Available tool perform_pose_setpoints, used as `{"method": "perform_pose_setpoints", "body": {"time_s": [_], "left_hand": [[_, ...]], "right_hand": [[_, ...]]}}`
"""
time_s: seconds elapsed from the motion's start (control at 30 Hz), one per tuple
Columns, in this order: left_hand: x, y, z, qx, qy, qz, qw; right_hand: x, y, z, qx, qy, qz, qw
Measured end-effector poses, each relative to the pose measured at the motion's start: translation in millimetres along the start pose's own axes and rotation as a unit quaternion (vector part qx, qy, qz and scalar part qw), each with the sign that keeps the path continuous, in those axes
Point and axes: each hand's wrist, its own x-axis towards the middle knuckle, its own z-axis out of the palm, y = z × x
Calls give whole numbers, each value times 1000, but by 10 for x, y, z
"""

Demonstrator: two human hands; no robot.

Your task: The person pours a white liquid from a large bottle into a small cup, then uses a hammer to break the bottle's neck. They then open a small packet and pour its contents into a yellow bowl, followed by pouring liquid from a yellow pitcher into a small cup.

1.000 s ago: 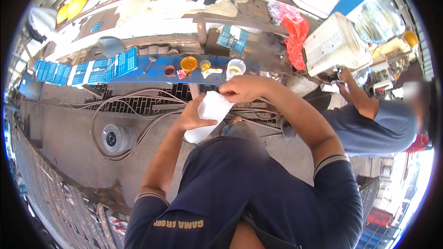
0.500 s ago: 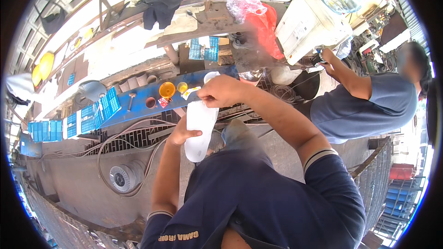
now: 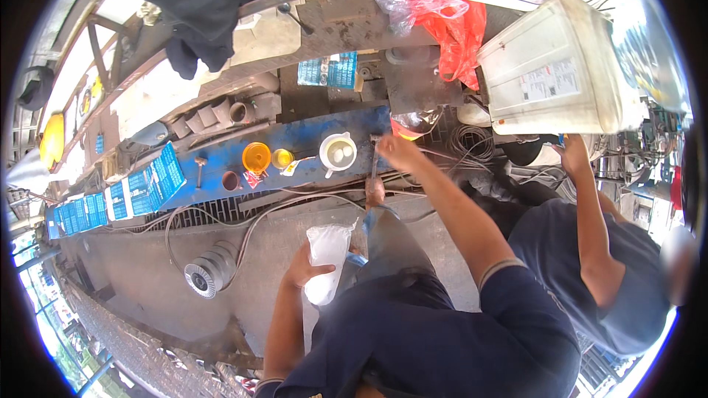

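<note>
Looking down, we have a grey-brown floor [image 3: 140, 265] below and, ahead of us, a long blue bench [image 3: 317, 127] running left to right. At our right, another person [image 3: 560, 247] in a dark shirt has an arm raised beside a large cream plastic container [image 3: 542, 59]. Left of that container is a red plastic bag [image 3: 461, 40]. A grey spool [image 3: 212, 269] sits on the floor to our left.

Next in size comes a white packet [image 3: 330, 247], in front of our body and short of the bench. Its long axis points from us toward the bench, the far end leaning slightly right. Our left hand [image 3: 301, 269] grasps it from the left, thumb across the front. Our right hand [image 3: 400, 155] is well apart from the packet, farther forward and rightward, near the bench's right end; its fingers are curled, but we cannot tell whether they grip anything.

Smaller still, a white cup [image 3: 323, 155] holding pale lumps [image 3: 347, 151] stands beyond the packet's far end; our right hand is the nearer one to it. Leftward along the bench are an orange bowl [image 3: 256, 156], a yellow cup [image 3: 282, 158] and a small hammer [image 3: 200, 171].
</note>
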Motion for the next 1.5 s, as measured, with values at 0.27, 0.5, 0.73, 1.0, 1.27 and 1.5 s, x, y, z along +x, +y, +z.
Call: {"method": "perform_pose_setpoints", "body": {"time_s": [0.27,0.5,0.73,1.0,1.27,1.5], "left_hand": [[295,414,204,-78,64,-6,995],[111,712,144,-38,167,60,983],[1,923,-76,-100,152,97,979],[-314,963,-427,-120,87,100,984],[-858,853,-1028,-66,-37,113,991],[-1469,656,-1474,-6,-93,125,988]], "right_hand": [[2379,-598,-1428,-214,404,-56,888],[2687,-398,-1736,-305,290,92,902],[2614,-460,-1884,-405,235,56,882],[1994,38,-1403,-279,256,53,924],[243,-527,-344,-21,207,19,978],[-2739,-1541,1476,129,-100,-59,985]]}}
